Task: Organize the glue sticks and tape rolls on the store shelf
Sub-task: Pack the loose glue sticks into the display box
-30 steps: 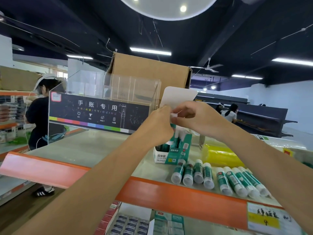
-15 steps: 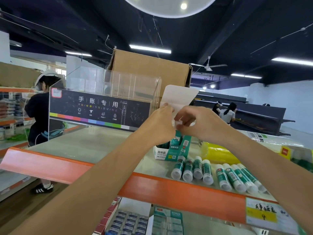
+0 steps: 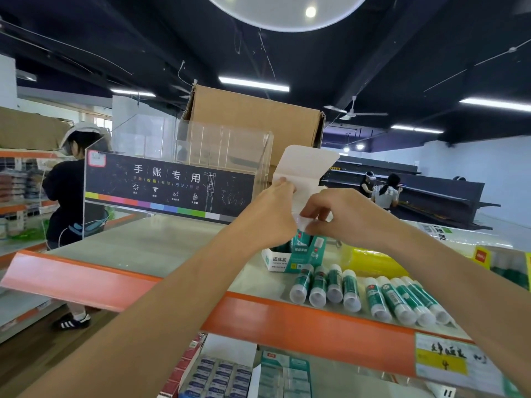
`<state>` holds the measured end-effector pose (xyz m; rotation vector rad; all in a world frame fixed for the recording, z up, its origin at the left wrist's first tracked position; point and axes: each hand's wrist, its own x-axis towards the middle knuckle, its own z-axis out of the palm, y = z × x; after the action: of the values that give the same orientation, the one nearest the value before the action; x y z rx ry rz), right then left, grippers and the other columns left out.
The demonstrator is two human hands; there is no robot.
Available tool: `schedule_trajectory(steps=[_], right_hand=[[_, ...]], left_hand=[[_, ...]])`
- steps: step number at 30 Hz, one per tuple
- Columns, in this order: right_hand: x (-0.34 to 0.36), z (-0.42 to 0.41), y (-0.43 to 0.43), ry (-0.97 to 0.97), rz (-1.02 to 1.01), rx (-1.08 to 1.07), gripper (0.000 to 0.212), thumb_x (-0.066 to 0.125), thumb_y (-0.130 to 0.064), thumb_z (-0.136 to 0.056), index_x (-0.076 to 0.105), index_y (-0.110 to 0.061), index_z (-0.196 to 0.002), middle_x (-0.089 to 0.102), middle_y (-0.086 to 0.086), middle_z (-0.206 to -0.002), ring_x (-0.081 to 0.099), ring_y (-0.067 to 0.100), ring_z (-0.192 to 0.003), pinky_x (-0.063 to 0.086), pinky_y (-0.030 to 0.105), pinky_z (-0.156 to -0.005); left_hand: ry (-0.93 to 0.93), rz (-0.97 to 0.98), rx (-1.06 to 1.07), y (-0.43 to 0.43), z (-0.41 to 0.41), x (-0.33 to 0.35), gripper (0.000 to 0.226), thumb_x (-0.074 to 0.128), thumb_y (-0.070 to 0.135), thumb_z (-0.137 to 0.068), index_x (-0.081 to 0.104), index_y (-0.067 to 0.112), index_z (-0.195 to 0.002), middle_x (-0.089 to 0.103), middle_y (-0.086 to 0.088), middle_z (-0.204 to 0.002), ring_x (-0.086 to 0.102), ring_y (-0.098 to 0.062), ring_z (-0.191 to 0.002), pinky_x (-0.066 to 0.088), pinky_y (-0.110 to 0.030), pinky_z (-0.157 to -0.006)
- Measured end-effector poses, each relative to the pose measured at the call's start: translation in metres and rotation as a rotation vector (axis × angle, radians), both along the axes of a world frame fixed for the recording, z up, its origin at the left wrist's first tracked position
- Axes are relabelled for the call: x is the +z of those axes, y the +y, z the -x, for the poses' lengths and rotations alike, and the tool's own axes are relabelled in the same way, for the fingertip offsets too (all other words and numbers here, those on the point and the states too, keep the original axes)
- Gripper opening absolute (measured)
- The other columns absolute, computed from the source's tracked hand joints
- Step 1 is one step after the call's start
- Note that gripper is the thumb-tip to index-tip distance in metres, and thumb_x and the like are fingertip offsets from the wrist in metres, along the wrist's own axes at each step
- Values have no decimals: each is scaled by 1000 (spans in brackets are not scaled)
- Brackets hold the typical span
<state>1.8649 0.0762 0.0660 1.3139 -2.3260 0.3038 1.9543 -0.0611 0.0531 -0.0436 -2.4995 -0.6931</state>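
A green and white glue stick box [image 3: 290,255] stands on the top shelf [image 3: 149,248], its white lid flap [image 3: 306,168] raised. My left hand [image 3: 271,214] grips the left edge of the flap. My right hand [image 3: 337,215] pinches a small white tab of the box just below the flap. Several green and white glue sticks [image 3: 324,285] lie in a row in front of the box, with more glue sticks [image 3: 408,300] to their right. A yellow tape roll pack [image 3: 373,261] lies behind those.
A clear acrylic display [image 3: 172,182] with a dark printed front stands left of the box, a cardboard carton [image 3: 255,119] behind it. An orange price rail [image 3: 287,320] edges the shelf. Boxed goods [image 3: 230,377] fill the shelf below. A person [image 3: 71,196] stands at left.
Both hands have lifted the lid flap a little higher and my right hand has shifted down onto the small tab. The view has tilted slightly.
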Motion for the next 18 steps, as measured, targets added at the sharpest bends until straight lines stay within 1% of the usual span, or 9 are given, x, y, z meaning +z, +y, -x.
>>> schedule_trajectory(steps=[1,3,4,5,7,9,12,15,18], right_hand=[[1,4,2,9,-8,-11,16,71,-28,-81,71,-20,-95,68,-7,-91,62,9,-81,50,23,-73],[3,10,8,35,-31,-38,13,70,-32,-82,70,-25,-93,67,-9,-89,61,6,-80,47,15,-69],[3,12,11,42,-42,-47,12,70,-30,-83,70,-24,-93,67,-9,-90,60,6,-80,45,13,-68],[2,15,13,45,-46,-47,13,70,-27,-83,70,-23,-95,66,-8,-92,59,6,-80,46,15,-69],[0,17,17,28,-34,-26,21,70,-23,-83,69,-23,-104,62,-10,-99,59,7,-82,46,16,-70],[-4,16,16,15,-24,12,33,68,-23,-84,63,-27,-117,58,-14,-109,56,4,-87,40,10,-69],[-6,16,14,55,-93,30,37,63,-19,-88,61,-24,-125,58,-10,-124,46,3,-98,30,6,-77],[-5,16,15,66,-105,19,35,61,-19,-89,62,-21,-124,60,-9,-122,40,0,-90,29,4,-74],[-5,16,17,84,-110,14,35,61,-22,-90,61,-21,-125,61,-8,-119,38,0,-91,25,11,-72]], left_hand=[[3,7,2,0,1,-1,47,53,-4,-86,42,8,-130,47,-3,-110,51,-23,-108,47,-32,-86],[11,28,12,1,6,-4,51,54,-5,-85,42,10,-132,47,-6,-128,44,-25,-119,45,-37,-94],[12,39,16,2,7,-6,53,54,-5,-84,41,11,-133,45,-6,-134,40,-25,-123,43,-39,-97],[13,45,22,3,9,-8,56,54,-5,-84,39,13,-136,44,-5,-137,37,-26,-126,41,-39,-99],[28,42,41,4,13,-12,60,53,-6,-85,37,15,-138,41,-3,-141,33,-24,-130,37,-35,-102],[58,32,49,4,16,-15,61,53,-8,-83,39,16,-137,40,0,-141,28,-21,-133,34,-33,-102],[61,36,29,3,19,-19,62,54,-9,-83,38,16,-138,40,1,-142,26,-18,-135,33,-30,-104],[66,57,28,1,18,-23,59,51,-7,-85,37,15,-138,36,1,-144,25,-17,-136,32,-29,-104],[56,108,20,0,19,-28,58,48,-5,-87,34,14,-139,28,1,-150,17,-17,-140,29,-31,-108]])
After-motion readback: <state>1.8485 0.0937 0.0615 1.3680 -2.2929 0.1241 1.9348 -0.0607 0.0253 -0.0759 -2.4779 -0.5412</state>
